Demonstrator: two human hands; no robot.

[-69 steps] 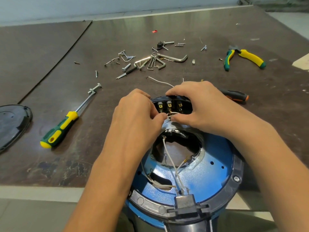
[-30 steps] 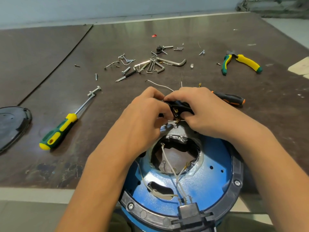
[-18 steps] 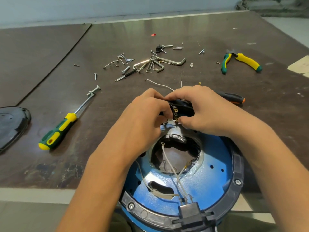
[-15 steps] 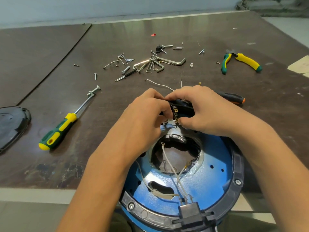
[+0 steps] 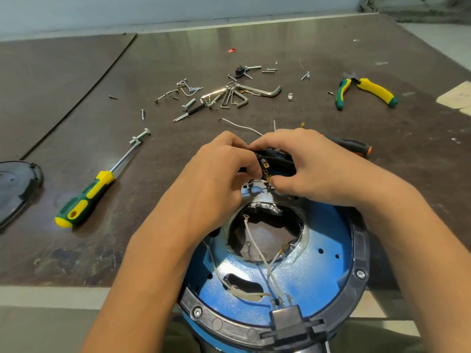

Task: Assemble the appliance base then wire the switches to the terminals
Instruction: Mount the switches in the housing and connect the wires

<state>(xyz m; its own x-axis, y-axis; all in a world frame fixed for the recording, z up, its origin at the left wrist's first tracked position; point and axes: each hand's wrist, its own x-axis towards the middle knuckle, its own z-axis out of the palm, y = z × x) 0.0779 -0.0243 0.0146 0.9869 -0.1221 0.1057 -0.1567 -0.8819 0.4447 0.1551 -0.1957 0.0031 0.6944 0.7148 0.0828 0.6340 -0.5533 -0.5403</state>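
A round blue appliance base point(image 5: 328, 284) with a black rim point(image 5: 356, 281) rests against the table's near edge, underside up. White wires point(image 5: 265, 266) run from a black connector point(image 5: 288, 317) at its near rim into the centre hole. A black switch block point(image 5: 277, 163) with brass terminals sits above the base's far rim. My left hand point(image 5: 216, 179) pinches its left end. My right hand point(image 5: 313, 166) wraps its right end, thumb under the terminals. My fingers hide most of the block.
A green and yellow screwdriver point(image 5: 86, 197) lies to the left, a black cover point(image 5: 15, 187) at the far left edge. Several screws and hex keys point(image 5: 229, 95) are scattered behind my hands. Green and yellow pliers point(image 5: 367, 93) lie back right, an orange-tipped tool point(image 5: 351, 145) behind my right hand.
The switch block has turned: its row of terminals faced me earlier, now only one end shows. My left hand has closed over its left side. The last half second shows almost no movement.
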